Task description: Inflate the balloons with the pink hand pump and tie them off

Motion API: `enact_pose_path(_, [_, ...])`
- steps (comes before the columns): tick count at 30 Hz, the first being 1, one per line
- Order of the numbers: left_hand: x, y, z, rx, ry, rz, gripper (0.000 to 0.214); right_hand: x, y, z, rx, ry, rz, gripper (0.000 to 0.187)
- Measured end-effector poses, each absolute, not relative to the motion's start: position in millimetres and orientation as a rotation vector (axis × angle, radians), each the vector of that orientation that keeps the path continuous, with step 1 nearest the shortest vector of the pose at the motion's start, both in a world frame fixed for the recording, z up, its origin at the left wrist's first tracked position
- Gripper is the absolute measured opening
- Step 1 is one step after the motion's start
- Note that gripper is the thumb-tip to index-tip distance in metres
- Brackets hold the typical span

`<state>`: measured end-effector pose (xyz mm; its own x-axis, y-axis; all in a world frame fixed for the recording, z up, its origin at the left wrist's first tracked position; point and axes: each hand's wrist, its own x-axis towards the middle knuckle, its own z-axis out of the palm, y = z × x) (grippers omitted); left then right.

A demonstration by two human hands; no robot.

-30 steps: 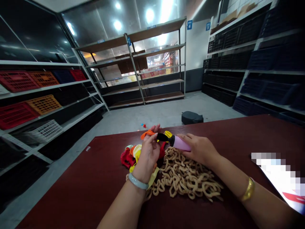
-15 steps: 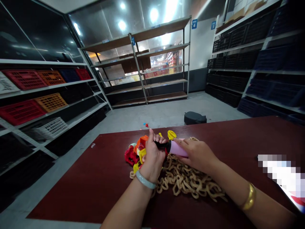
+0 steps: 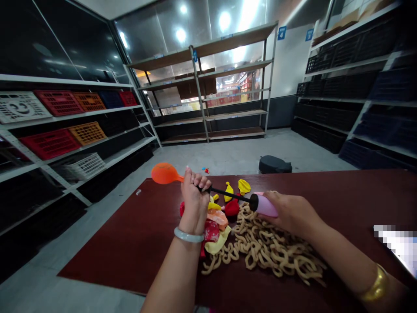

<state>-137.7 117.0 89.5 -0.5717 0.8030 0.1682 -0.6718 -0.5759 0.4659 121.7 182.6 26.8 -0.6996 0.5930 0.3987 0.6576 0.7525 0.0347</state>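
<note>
Here, mid-frame, the left hand (image 3: 194, 195) closes its fingers round the black rod (image 3: 232, 194), an orange balloon (image 3: 164, 173) jutting left; right of centre, the right hand (image 3: 293, 212) wraps the pink pump (image 3: 267, 206).

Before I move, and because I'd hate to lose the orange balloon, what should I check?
1. Left grip closed around the black handle: ok.
2. Right grip around the pink pump: ok.
3. Orange balloon apart from the loose balloons: ok.
4. Balloon firmly joined to the pump: cannot tell, hidden in the left grip.
5. Table below the pump clear: not ok, tan curls lie there.
</note>
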Motion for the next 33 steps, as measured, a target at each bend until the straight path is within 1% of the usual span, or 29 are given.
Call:
enact_pose_path(7, [-70.7,124.5,74.0,0.461,0.521,2.073,0.051,102.2,161.4,33.9,-1.076,-2.505,-0.225,0.043])
enact_pose_path(12, [-37.0,121.6,70.7,0.538,0.534,2.082,0.054,89.5,149.8,43.3,-1.127,-2.441,-0.236,0.035])
enact_pose_path(15, [-38.4,116.1,78.9,0.562,0.511,2.056,0.051,88.1,148.0,45.8,-1.107,-2.407,-0.24,0.04])
enact_pose_path(19, [-70.3,109.5,93.6,0.579,0.518,2.083,0.047,94.3,155.4,42.7,-1.087,-2.44,-0.211,0.043])
enact_pose_path(25, [-121.2,106.5,104.9,0.494,0.486,2.225,0.053,109.1,172.3,37.5,-1.132,-2.468,-0.173,0.044])
enact_pose_path(29, [-107.6,113.4,93.9,0.508,0.471,2.233,0.05,106.8,171.6,40.4,-1.181,-2.461,-0.177,0.049])
enact_pose_path(33, [-69.3,121.7,72.7,0.507,0.48,2.117,0.045,98.0,162.7,43.4,-1.157,-2.447,-0.211,0.049])
